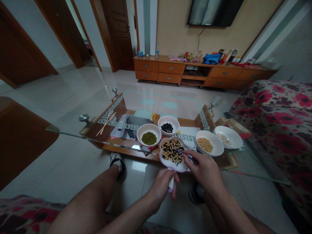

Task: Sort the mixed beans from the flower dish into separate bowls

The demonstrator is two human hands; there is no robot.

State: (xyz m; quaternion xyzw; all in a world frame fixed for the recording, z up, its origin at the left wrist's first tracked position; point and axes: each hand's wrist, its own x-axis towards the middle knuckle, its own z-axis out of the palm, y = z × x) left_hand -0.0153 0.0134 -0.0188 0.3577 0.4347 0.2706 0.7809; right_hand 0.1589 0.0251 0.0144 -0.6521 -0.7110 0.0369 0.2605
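Note:
My left hand [161,185] is closed round the handle of a white, flower-shaped dish [180,167], held at the near edge of the glass table. Black beans and yellow soybeans lie mixed in it. Between the fingers of my right hand [206,170] is a slim dark purple tool [193,159], its tip down among the beans; its exact kind is hard to make out. Around the dish stand a bowl [139,132] of green mung beans, a bowl [175,122] of black beans, a bowl [218,148] of soybeans and a bowl [236,140] with pale pieces.
The glass tabletop [70,132] has exposed edges and metal supports. Wooden chopsticks [106,123] lie at the left, near papers [119,130]. A flowered sofa [275,120] stands at the right. Across the room are a low cabinet [170,68] and a television [214,13].

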